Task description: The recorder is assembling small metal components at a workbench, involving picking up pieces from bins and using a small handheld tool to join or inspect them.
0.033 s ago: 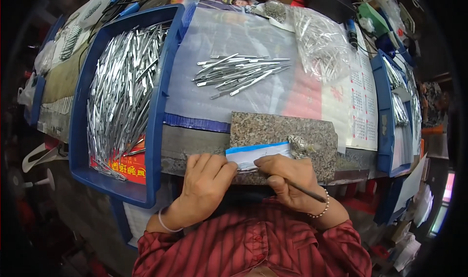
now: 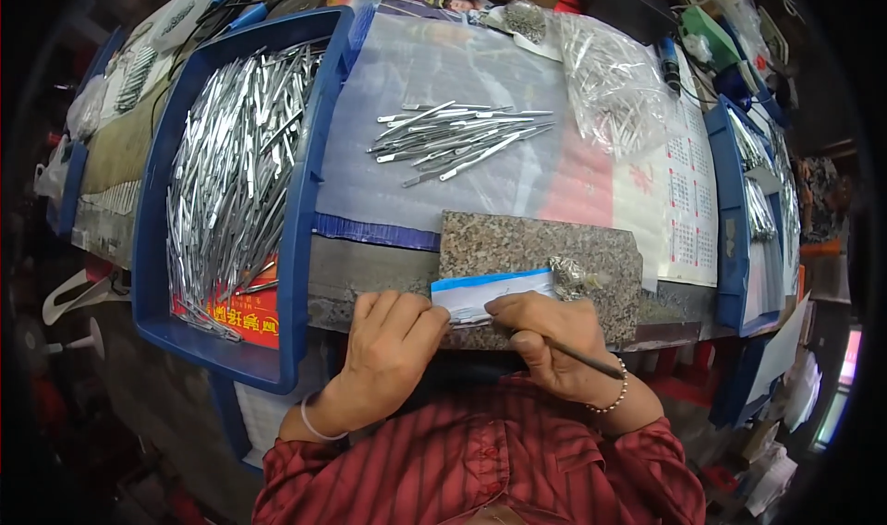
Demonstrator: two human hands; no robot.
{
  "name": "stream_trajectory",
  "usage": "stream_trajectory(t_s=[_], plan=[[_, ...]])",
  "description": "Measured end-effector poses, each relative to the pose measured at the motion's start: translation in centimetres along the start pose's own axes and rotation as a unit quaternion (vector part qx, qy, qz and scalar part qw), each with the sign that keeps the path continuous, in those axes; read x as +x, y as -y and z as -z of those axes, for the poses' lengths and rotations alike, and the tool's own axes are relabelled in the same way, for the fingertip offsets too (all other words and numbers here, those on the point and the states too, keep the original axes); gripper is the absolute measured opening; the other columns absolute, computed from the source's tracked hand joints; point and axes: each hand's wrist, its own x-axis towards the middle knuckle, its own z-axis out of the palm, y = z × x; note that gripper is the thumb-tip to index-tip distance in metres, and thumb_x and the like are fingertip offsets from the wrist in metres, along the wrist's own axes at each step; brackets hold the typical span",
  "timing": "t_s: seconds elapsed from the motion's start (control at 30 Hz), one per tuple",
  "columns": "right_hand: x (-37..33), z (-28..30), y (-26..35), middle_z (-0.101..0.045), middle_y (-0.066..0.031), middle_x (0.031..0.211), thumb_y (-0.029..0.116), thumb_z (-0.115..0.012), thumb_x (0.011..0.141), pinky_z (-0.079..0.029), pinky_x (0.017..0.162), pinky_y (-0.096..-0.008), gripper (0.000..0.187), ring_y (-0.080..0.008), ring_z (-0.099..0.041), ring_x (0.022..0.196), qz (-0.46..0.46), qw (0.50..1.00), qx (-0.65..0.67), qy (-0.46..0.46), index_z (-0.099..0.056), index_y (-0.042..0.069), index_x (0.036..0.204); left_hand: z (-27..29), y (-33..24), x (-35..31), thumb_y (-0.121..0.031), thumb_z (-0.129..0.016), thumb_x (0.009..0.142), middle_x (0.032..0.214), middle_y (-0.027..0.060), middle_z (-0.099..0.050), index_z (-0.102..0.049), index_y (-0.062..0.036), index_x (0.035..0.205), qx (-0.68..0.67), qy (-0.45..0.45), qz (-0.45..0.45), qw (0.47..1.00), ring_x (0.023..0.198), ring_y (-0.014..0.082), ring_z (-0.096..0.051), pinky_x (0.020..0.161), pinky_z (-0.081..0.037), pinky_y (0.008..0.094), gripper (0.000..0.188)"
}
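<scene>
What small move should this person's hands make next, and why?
Perhaps a slight nudge of the slim dark rod by the right hand, with the left hand steadying: the right hand grips the rod, and both hands are at the near side of the white, blue-edged strip on the granite slab.

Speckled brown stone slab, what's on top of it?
A flat, white, blue-edged piece and a small silvery heap lie on the slab. The bare right hand, holding a thin dark tool, covers part of the slab's near side, hiding anything there.
</scene>
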Motion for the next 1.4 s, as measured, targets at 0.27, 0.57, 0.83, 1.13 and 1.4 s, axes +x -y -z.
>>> stream_trajectory(t_s=[0.27, 0.57, 0.83, 1.13, 1.4], plan=[[2.2, -1.7, 1.4, -0.057, -0.0099, 0.071, 0.019, -0.065, 0.084, -0.044, 0.047, -0.0362, 0.016, -0.0274, -0.059, 0.057, 0.036, 0.999, -0.02, 0.026, -0.056, 0.005, 0.084, 0.1, -0.1, -0.3, -0.007, -0.063, 0.075, 0.082, 0.0066, -0.052, -0.058, -0.0063, 0.091, -0.009, 0.005, 0.009, 1.0, 0.075, 0.0235, -0.052, 0.07, -0.037, 0.0364, 0.017], [0.9, 1.0, 2.2, -0.065, -0.0165, 0.09, 0.011, -0.058, 0.09, -0.052, 0.058, -0.0329, 0.015, -0.0308, -0.066, 0.07, -0.023, 0.998, 0.066, -0.011, -0.06, -0.001, 0.099, -0.2, 0.2, -0.6, -0.004, -0.069, 0.074, 0.083, 0.0071, -0.055, -0.059, -0.0063, 0.09, -0.015, 0.004, 0.024, 1.0, 0.077, 0.0255, -0.054, 0.069, -0.037, 0.0368, 0.02], [1.8, -2.1, 1.1, -0.06, -0.0092, 0.075, 0.023, -0.064, 0.086, -0.046, 0.048, -0.0338, 0.018, -0.0266, -0.061, 0.059, 0.037, 0.999, -0.019, 0.026, -0.058, 0.006, 0.086, 0.0, -0.3, -0.4, -0.006, -0.062, 0.075, 0.082, 0.0073, -0.052, -0.058, -0.0049, 0.091, 0.002, 0.004, 0.016, 1.0, 0.076, 0.0242, -0.053, 0.071, -0.037, 0.0366, 0.017], [0.0, 0.4, 1.2, -0.064, -0.015, 0.086, 0.027, -0.05, 0.098, -0.05, 0.06, -0.0331, 0.029, -0.0305, -0.064, 0.07, -0.086, 0.99, 0.106, -0.031, -0.062, 0.0, 0.101, -0.4, -0.3, -0.6, -0.001, -0.069, 0.073, 0.081, 0.0084, -0.055, -0.058, -0.0048, 0.09, 0.002, -0.008, 0.017, 1.0, 0.076, 0.0276, -0.054, 0.069, -0.038, 0.0385, 0.02], [-1.0, 1.6, 1.7, -0.065, -0.0153, 0.089, 0.031, -0.046, 0.1, -0.051, 0.062, -0.0332, 0.035, -0.0297, -0.065, 0.07, -0.104, 0.986, 0.118, -0.046, -0.062, -0.001, 0.104, -0.3, -0.2, -0.3, 0.0, -0.069, 0.073, 0.081, 0.0085, -0.055, -0.058, -0.0048, 0.089, -0.006, -0.001, 0.016, 1.0, 0.074, 0.0275, -0.054, 0.068, -0.038, 0.0384, 0.02]])
